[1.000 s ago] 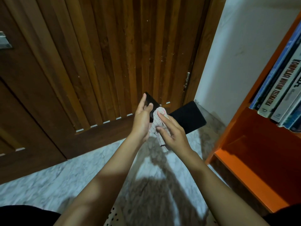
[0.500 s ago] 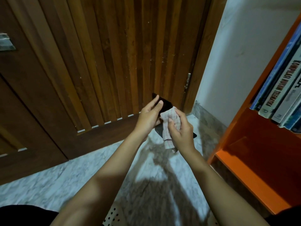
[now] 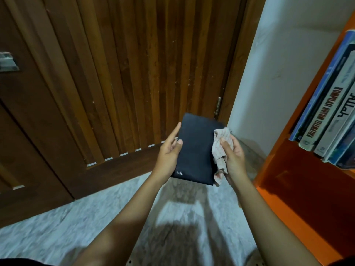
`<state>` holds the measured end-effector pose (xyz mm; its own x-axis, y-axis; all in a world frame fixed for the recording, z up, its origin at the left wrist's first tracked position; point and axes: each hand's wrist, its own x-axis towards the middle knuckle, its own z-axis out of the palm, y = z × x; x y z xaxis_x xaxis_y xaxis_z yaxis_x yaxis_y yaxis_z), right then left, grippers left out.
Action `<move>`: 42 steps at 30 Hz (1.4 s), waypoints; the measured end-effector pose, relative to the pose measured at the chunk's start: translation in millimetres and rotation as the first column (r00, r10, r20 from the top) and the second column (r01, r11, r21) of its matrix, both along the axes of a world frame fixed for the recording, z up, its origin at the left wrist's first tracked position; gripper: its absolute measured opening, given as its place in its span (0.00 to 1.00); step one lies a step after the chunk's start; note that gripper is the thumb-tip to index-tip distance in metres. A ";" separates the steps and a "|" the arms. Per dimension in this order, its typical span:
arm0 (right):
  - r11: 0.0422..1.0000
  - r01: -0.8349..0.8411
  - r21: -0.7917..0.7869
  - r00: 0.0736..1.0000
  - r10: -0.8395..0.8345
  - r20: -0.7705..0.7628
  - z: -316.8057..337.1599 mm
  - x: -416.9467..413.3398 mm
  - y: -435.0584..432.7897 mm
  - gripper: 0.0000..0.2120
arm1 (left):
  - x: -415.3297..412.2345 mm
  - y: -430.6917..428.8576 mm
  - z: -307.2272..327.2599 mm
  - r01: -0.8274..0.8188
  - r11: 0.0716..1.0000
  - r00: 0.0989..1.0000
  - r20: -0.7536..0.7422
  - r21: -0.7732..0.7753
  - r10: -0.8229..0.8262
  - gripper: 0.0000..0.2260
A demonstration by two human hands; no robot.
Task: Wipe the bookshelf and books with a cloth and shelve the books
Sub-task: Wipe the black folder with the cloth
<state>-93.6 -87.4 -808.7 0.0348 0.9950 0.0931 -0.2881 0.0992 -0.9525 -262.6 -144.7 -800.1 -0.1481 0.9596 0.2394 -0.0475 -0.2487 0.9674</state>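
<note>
A dark navy book (image 3: pixel 196 150) is held up over the floor with its flat cover facing me. My left hand (image 3: pixel 170 153) grips its left edge, thumb on the cover. My right hand (image 3: pixel 231 153) is closed on a pale checked cloth (image 3: pixel 221 148) pressed against the book's right edge. The orange bookshelf (image 3: pixel 299 169) stands at the right, with several books (image 3: pixel 330 110) leaning on its upper shelf and its lower compartment showing no books.
A slatted wooden door (image 3: pixel 124 73) fills the view ahead, with a white wall (image 3: pixel 278 64) to its right. Marbled grey floor (image 3: pixel 57 227) lies below my arms. A metal latch (image 3: pixel 7 61) sits at the far left.
The book has turned from nearly edge-on to cover facing me. The cloth in my right hand has moved from the book's middle to its right edge.
</note>
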 end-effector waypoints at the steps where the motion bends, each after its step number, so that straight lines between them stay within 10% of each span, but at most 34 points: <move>1: 0.999 0.048 -0.012 0.999 -0.048 0.026 0.9 1.1 0.3 0.12 | -0.9 -0.5 -2.1 -0.007 1.000 1.000 0.017 0.006 0.007 0.20; 6: 0.950 0.279 0.139 0.935 -0.301 0.186 17.3 2.9 -0.4 0.17 | -2.6 -3.1 -6.2 -0.064 0.998 0.996 0.057 0.018 0.063 0.19; 16: 0.782 -0.148 0.605 0.624 -0.401 0.671 58.7 -43.0 1.3 0.16 | 16.8 -3.7 2.0 -0.036 0.993 0.999 -0.027 0.113 0.039 0.19; 25: 0.908 0.229 0.350 0.717 -0.401 0.571 33.5 -28.9 10.4 0.14 | 9.6 -3.2 5.5 -0.036 0.996 0.989 0.149 0.083 0.023 0.19; 31: 0.779 -0.075 0.623 0.687 -0.412 0.599 28.1 -41.8 -10.1 0.14 | 11.1 -1.1 7.8 0.035 0.994 0.982 0.179 0.104 -0.054 0.20; 38: 0.886 0.182 0.427 0.688 -0.425 0.589 6.5 -21.8 -7.7 0.14 | 14.7 -0.5 12.2 0.019 0.995 0.957 0.286 0.098 -0.046 0.18; 42: 0.775 -0.118 0.621 0.617 -0.433 0.657 -3.5 -33.1 -29.3 0.15 | 22.2 1.9 16.7 0.025 0.997 0.939 0.340 0.073 -0.049 0.19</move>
<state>-126.8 -116.7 -812.2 -0.1683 0.7131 0.6806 0.5518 0.6403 -0.5344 -240.4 -142.8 -783.4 -0.1966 0.9496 0.2442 -0.3822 -0.3036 0.8728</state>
